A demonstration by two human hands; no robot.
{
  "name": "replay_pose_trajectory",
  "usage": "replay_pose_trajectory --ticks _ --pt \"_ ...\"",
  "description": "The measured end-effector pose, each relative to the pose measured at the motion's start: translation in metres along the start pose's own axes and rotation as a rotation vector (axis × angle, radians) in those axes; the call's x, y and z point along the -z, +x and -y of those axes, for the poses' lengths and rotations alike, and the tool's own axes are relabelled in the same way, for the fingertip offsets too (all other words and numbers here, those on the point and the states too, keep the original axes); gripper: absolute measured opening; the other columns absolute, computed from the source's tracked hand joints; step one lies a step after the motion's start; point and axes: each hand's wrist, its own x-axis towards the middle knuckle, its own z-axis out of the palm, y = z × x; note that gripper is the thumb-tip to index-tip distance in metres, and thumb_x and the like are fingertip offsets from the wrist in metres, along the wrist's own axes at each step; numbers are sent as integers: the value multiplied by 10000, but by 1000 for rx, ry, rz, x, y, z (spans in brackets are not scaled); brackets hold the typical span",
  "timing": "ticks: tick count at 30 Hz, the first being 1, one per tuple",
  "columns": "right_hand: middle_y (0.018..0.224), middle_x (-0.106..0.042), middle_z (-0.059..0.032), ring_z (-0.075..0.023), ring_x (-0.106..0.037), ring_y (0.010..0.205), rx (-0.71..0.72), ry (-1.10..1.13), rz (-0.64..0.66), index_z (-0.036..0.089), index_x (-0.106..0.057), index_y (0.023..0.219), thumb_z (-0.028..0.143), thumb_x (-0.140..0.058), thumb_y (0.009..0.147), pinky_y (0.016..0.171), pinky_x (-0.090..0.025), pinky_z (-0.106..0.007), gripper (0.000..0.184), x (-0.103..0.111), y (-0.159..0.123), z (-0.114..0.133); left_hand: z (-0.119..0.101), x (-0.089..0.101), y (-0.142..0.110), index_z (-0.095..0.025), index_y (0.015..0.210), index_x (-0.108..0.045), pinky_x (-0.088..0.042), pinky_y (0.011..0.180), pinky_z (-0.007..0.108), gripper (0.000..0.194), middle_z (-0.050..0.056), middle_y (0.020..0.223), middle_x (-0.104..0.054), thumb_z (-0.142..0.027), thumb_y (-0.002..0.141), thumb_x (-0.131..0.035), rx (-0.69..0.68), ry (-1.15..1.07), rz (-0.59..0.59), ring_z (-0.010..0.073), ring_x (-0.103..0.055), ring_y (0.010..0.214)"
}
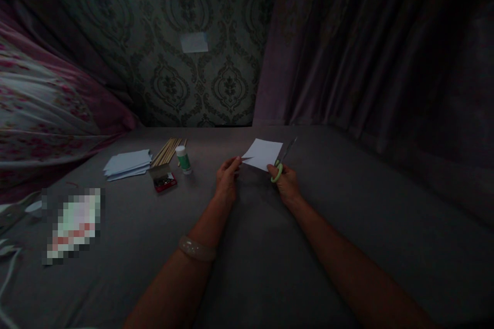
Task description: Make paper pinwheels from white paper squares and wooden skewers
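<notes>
Grey worktop (370,195): left hand (227,177) pinches a white sheet (267,152), seemingly slit, not severed; right hand (289,183) grips scissors (280,170) beside it; paper stack (129,163) left of the sheet looks uncut.

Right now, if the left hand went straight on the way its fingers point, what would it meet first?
The left hand would likely meet the white paper first, already seeming to touch its left corner; whether it would pass over or under is unclear from this view.
</notes>
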Motion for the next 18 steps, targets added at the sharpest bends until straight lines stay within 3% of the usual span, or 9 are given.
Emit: replay_pose_trajectory --ticks 4,10,14,18 --pt "528 -462 45 -96 -387 519 31 30 4 187 -538 611 495 -693 544 488 -332 -233 351 1 0 0 0 -3 -4 -169 736 -655 -358 587 223 366 7 736 -630 -341 483 -857 90 -48 -13 99 -537 632" --pt "544 -465 35 -101 -393 525 78 -28 43 191 -523 606 518 -664 577 495 -332 -242 357 -2 -6 7 2 -13 -18 -157 681 -629 -370 599 237 391 16 726 -636 -367 458 -872 241 -72 90 112 -564 644" --pt "538 -438 43 -98 -385 524 89 -41 62 195 -494 581 504 -678 576 494 -336 -241 359 -3 -10 12 5 -16 -23 -161 655 -617 -359 568 229 359 4 689 -614 -286 441 -877 243 -61 185 112 -560 640" --pt "552 -457 37 -101 -401 536 119 -58 99 186 -523 609 515 -685 580 500 -349 -239 368 -4 -13 14 8 -18 -25 -169 625 -593 -370 560 226 316 0 674 -605 -224 457 -855 226 -63 185 110 -559 633"
